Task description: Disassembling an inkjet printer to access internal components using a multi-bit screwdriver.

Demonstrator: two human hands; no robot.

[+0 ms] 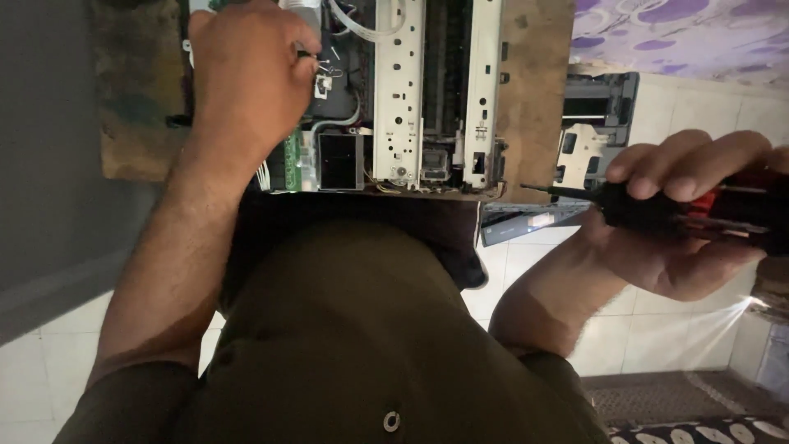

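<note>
Head view: I see left hand (246, 74) at 11 o'clock, fingers pinched on small part inside opened printer (411, 90) on wooden bench (534, 99). Right hand (690, 214) at 3 o'clock, fingers wrapped around black-red screwdriver (657, 204), clear of printer.

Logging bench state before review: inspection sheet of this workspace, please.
Surface: worn wooden board under the unit.
Job's things: opened printer, metal rails and green circuit board exposed; screwdriver.
Clutter: grey printer parts beside the board.
Grippers: left hand inside the printer, grip unclear; right hand closed on the screwdriver.
Cables: white wires inside.
Surroundings: white tiled floor, patterned cloth.
</note>
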